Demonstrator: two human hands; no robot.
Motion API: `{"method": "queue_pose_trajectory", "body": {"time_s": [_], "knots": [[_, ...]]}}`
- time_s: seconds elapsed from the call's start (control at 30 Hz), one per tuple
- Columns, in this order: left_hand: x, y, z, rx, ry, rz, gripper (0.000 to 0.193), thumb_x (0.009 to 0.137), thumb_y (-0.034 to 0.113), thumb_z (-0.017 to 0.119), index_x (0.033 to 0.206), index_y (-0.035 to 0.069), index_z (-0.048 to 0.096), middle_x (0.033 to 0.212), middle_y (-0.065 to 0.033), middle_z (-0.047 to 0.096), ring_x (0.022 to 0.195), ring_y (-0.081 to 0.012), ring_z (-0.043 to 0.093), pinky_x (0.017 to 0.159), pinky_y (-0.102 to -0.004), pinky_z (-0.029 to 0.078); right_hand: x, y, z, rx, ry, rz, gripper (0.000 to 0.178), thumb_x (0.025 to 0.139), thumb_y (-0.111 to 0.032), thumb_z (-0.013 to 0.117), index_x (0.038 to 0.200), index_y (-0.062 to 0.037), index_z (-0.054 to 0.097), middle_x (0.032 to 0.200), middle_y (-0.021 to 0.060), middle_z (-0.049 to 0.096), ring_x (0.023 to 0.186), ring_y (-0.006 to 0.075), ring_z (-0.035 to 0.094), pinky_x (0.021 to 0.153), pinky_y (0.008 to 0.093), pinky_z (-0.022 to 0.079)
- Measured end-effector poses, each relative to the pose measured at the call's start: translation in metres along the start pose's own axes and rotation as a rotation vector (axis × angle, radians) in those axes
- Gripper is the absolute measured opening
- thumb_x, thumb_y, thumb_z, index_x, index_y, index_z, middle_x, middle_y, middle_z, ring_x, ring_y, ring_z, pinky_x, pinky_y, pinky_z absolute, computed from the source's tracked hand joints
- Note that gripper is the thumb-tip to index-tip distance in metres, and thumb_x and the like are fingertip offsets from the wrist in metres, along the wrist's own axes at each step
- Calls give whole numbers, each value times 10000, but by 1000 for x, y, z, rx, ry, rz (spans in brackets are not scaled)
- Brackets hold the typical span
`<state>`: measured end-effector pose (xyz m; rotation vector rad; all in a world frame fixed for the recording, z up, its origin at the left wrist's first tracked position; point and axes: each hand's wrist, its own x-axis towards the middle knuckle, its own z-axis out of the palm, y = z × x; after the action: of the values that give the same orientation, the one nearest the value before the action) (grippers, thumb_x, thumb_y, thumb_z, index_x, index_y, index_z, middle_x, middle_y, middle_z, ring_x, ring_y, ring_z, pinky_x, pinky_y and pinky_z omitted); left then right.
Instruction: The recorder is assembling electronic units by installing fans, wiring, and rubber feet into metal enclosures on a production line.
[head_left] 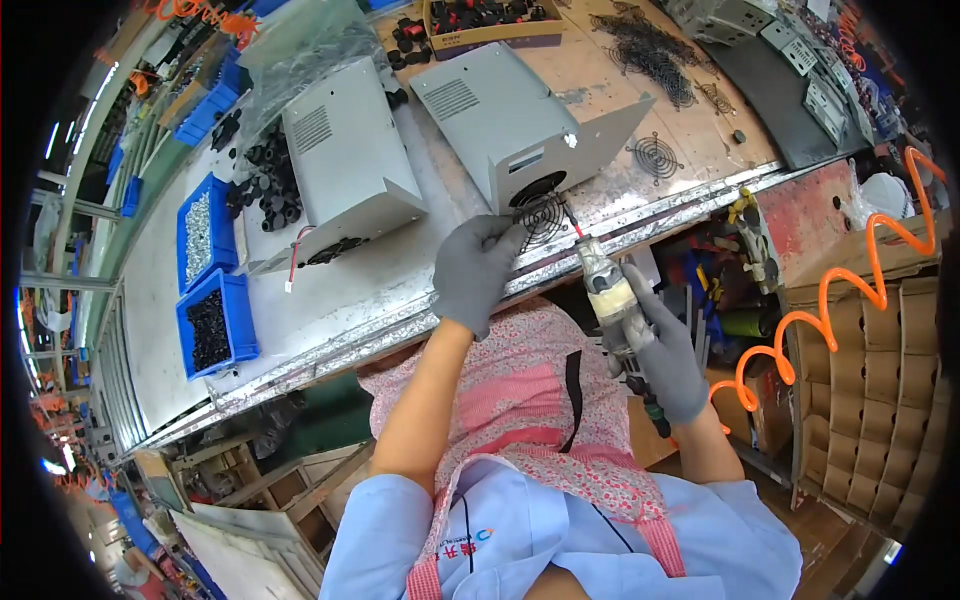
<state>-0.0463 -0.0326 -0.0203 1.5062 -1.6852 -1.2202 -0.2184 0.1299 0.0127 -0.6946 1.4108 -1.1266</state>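
Observation:
My left hand (475, 272), in a grey glove, pinches a black wire fan guard (541, 222) at the table's near edge. The guard is just below the round fan opening (538, 188) in the end of a grey sheet-metal housing (500, 112). In my right hand (665, 355), also gloved, is a power screwdriver (606, 283), its fingers wrapped round the body. The screwdriver's red-collared bit (575, 222) points up beside the guard's right edge. Left of these lies a second grey housing (345, 140) with a fan and a red lead.
Blue bins of silver screws (207, 225) and black screws (218, 322) sit at the left, near black plastic parts (268, 180). Loose fan guards (655, 157) lie to the right. A cardboard box (495, 35) stands behind. An orange coiled hose (790, 365) hangs at right.

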Motion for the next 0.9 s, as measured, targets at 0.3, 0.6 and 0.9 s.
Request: {"method": "queue_pose_trajectory", "body": {"time_s": [0.3, 0.6, 0.9], "knots": [[-19, -1, 1, -144, 29, 4, 291, 828, 252, 713, 993, 14, 692, 771, -43, 645, 698, -98, 548, 667, -257, 460, -5, -1, -3, 22, 5, -25, 563, 967, -203, 500, 1484, -85, 312, 952, 58, 565, 766, 90, 524, 591, 236, 490], [-23, -6, -4, -16, 177, 377, 199, 826, 189, 717, 965, 53, 677, 777, -84, 614, 632, -183, 559, 609, -324, 456, -4, -6, -1, -31, 34, -69, 549, 963, -166, 490, 1481, -92, 325, 963, 58, 572, 765, 89, 532, 599, 235, 496], [-5, -5, -4, 201, 187, 581, 110, 847, 122, 668, 943, 69, 677, 748, -109, 580, 668, -235, 564, 605, -334, 443, 9, -3, -6, -84, 52, -148, 546, 978, -156, 493, 1490, -98, 312, 930, 49, 581, 716, 85, 525, 604, 240, 481]]}}
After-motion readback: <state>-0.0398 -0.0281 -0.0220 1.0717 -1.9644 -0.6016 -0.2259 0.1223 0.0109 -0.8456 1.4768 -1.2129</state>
